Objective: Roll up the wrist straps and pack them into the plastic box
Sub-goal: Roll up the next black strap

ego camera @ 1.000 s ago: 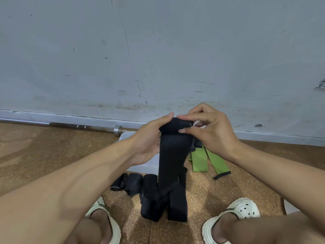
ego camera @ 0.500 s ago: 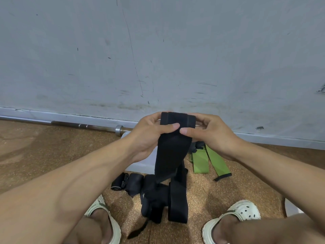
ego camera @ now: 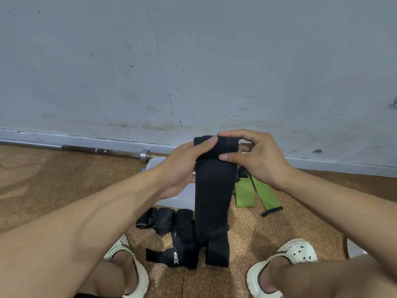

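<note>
A long black wrist strap (ego camera: pixel 212 194) hangs from both hands, its top end wound into a small roll. My left hand (ego camera: pixel 182 168) grips the roll's left side with the thumb across its front. My right hand (ego camera: pixel 253 158) pinches the right side between thumb and fingers. The strap's lower end trails onto the floor. Behind the hands stands the pale plastic box (ego camera: pixel 182 196), mostly hidden. On the floor lie a rolled black strap (ego camera: pixel 146 218), two more black straps (ego camera: pixel 184 239) and two green straps (ego camera: pixel 253 192).
A steel barbell (ego camera: pixel 103 151) lies along the foot of the grey wall. My feet in white clogs (ego camera: pixel 296 254) flank the straps on the cork-like floor. A pale object (ego camera: pixel 354 248) shows at the right edge.
The roll at the strap's top has grown by a turn and both hands have risen slightly. The loose black strap end on the floor shifted left.
</note>
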Available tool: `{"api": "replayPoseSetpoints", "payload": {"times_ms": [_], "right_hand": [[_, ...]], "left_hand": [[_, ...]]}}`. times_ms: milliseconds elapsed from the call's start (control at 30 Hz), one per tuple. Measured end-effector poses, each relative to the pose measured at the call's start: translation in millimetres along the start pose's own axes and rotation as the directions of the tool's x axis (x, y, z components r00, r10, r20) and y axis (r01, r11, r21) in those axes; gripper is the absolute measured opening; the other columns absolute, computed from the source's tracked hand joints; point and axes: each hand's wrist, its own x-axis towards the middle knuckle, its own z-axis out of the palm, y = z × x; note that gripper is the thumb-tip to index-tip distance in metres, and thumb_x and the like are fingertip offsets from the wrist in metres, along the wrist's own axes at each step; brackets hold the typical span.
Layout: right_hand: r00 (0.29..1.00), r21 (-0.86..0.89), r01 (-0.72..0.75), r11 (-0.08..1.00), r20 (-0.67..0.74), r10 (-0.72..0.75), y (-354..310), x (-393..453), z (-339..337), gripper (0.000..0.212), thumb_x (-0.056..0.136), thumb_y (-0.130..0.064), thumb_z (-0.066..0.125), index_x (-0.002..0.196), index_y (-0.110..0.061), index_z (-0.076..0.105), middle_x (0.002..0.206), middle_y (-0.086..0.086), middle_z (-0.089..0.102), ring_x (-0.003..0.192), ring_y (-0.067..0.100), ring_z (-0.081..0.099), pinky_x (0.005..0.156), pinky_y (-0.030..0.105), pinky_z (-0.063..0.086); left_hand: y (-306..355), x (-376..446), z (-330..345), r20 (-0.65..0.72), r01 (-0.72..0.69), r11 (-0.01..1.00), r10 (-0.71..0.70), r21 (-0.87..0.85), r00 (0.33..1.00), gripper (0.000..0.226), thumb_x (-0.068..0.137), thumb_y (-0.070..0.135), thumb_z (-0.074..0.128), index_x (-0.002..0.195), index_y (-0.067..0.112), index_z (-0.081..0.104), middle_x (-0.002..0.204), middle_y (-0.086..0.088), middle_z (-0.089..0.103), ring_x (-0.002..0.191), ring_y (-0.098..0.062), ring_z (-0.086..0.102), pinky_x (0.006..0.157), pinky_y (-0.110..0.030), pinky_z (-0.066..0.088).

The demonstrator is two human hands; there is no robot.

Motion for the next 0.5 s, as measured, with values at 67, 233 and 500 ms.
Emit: {"api": "replayPoseSetpoints", "payload": {"times_ms": [67,233,500], "right_hand": [[1.0,-0.05,0.0,0.999,0.0,0.0,1.2,-0.2,0.5,0.044,0.079,-0.011,0.086,0.118,-0.029,0.074,0.093,0.003,0.078,0.084,0.047,0.067,0.086,0.048,0.062],[0.995,0.015,-0.068,0.998,0.07,0.066,3.0,1.5,0.1,0.049,0.084,-0.009,0.082,0.127,-0.023,0.062,0.116,0.007,0.074,0.095,0.041,0.072,0.089,0.051,0.061],[0.978,-0.196,-0.188,0.962,-0.128,0.165,6.6,-0.2,16.6,0.024,0.084,-0.023,0.085,0.1,-0.025,0.068,0.103,-0.001,0.07,0.09,0.011,0.066,0.083,0.028,0.055]], "left_hand": [[-0.4,-0.7,0.2,-0.023,0.011,1.0,-0.011,0.023,1.0,0.038,0.1,0.047,0.054,0.124,0.022,0.071,0.113,-0.001,0.077,0.108,-0.018,0.073,0.098,-0.041,0.056],[4.4,0.5,-5.1,-0.067,0.045,0.999,-0.043,0.028,0.997,0.034,0.097,0.042,0.062,0.12,0.02,0.074,0.11,0.001,0.077,0.107,-0.02,0.071,0.1,-0.043,0.056],[-0.9,4.3,-10.2,-0.151,0.064,0.998,-0.064,-0.002,0.986,0.013,0.092,0.016,0.071,0.08,0.013,0.068,0.08,-0.005,0.073,0.089,-0.021,0.072,0.091,-0.041,0.06]]}}
